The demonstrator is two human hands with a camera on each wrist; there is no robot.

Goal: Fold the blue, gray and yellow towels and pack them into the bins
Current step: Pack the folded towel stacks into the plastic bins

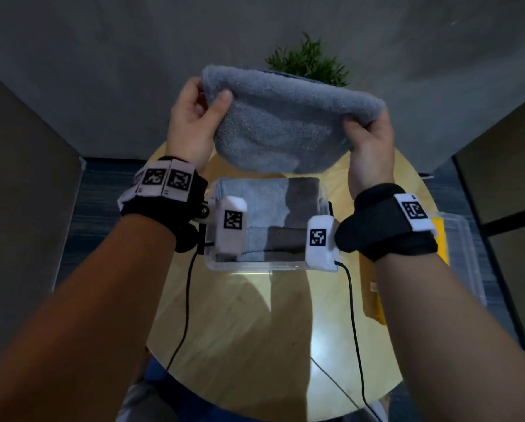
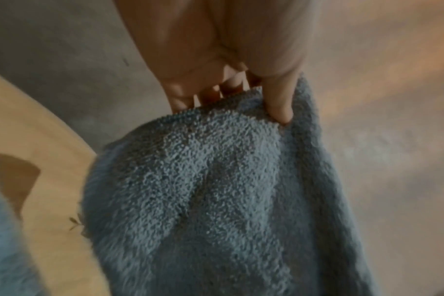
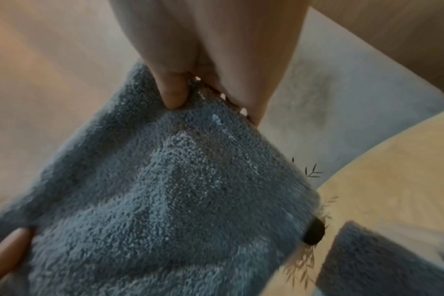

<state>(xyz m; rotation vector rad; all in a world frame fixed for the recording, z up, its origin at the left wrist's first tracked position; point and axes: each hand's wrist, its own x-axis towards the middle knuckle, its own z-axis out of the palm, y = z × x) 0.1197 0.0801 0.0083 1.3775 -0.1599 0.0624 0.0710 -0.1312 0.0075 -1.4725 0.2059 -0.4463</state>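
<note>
I hold a folded blue towel point(image 1: 279, 123) in the air above the table, its middle sagging. My left hand point(image 1: 200, 108) pinches its left end, thumb in front and fingers behind; in the left wrist view the thumb presses into the blue towel point(image 2: 216, 190). My right hand point(image 1: 366, 132) pinches the right end, and the right wrist view shows the same blue towel point(image 3: 165, 190) between thumb and fingers. Below the towel stands a clear plastic bin point(image 1: 255, 264) with a folded blue-gray towel point(image 1: 255, 202) inside. A yellow towel point(image 1: 373, 287) lies in a second clear bin point(image 1: 468, 263) at the right.
The round wooden table point(image 1: 249, 324) carries both bins. A green potted plant point(image 1: 310, 62) stands behind the towel at the table's far edge. Gray walls close in at the back and both sides. Two black cables point(image 1: 185, 312) trail from my wrist cameras across the tabletop.
</note>
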